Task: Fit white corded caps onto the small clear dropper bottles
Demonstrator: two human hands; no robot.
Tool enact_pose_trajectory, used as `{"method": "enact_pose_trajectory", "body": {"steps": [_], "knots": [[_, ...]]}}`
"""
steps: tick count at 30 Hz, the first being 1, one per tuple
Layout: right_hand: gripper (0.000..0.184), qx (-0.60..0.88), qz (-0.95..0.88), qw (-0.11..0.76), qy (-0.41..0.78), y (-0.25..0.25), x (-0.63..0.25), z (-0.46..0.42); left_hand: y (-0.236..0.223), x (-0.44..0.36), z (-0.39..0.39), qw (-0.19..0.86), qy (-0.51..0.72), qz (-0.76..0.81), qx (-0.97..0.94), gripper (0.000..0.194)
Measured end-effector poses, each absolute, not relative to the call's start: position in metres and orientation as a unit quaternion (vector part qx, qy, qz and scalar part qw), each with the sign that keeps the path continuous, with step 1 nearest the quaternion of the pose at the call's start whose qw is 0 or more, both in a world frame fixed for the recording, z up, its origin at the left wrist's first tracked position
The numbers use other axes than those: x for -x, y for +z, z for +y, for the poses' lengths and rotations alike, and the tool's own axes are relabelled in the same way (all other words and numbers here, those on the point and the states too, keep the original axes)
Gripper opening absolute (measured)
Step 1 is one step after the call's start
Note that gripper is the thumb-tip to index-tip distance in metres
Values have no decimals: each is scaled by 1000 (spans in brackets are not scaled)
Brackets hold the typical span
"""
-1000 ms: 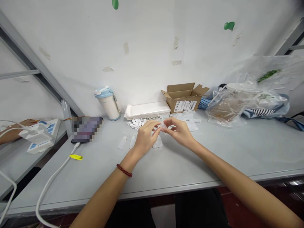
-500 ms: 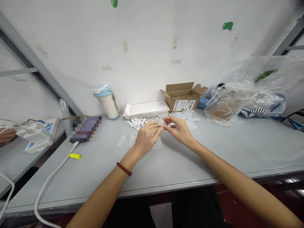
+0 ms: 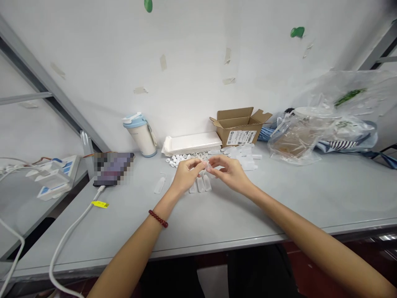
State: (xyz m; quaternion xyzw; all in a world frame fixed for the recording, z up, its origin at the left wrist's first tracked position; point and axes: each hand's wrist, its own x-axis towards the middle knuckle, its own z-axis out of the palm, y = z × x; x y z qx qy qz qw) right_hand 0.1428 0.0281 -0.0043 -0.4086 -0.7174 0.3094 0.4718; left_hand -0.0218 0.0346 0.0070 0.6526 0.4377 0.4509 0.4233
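White cable [image 3: 21, 244] curves down at my far left, near a white block [image 3: 70, 169] with blue patches on the next table [image 3: 18, 215]. On my own table [image 3: 124, 231], a phone [image 3: 118, 169], partly pixelated, lies face up with a charging lead [image 3: 74, 225] joined to its near end, a yellow tag [image 3: 101, 204] around the lead. Behind and to the right, a cup [image 3: 142, 138] with a blue lid stands by the wall. One clear sleeve [image 3: 159, 185] lies alone, left of my left hand [image 3: 185, 176], while white caps [image 3: 175, 161] sit in a heap just beyond it and a white stack [image 3: 192, 142] rests behind them. My left thumb and fingers are pinched on a small clear piece [image 3: 206, 166], held up between my hands over the table; fingertips cover much of it, so its outline is unclear. More sleeves [image 3: 201, 185] lie side by side just below. My right hand [image 3: 231, 171] grips the same piece from the other side, thumb against fingers. Past it come clear tubes [image 3: 245, 152] in a loose pile, an open box [image 3: 238, 128] behind them, then a plastic bag [image 3: 291, 142] and blue cloth [image 3: 366, 138].
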Motion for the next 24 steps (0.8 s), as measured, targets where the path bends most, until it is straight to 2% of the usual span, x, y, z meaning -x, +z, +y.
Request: {"method": "enact_pose_trajectory", "body": {"steps": [3,5,10,15,20,24], "knots": [[30,407,-689,461,385,1,-145,28,7,24,35,438,439,423,-661,28],[31,411,-677,445,417,3,-146,28,6,24,34,403,426,429,-686,29],[24,448,-644,419,457,2,-147,31,0,22,33,210,367,470,-775,24],[20,506,-612,425,434,-4,-147,36,-7,23,32,51,357,444,-820,20],[18,527,-617,426,400,-8,-148,38,-10,18,28,33,344,362,-866,29],[16,534,-618,415,400,-10,-148,37,-13,16,28,40,313,363,-877,29]]}}
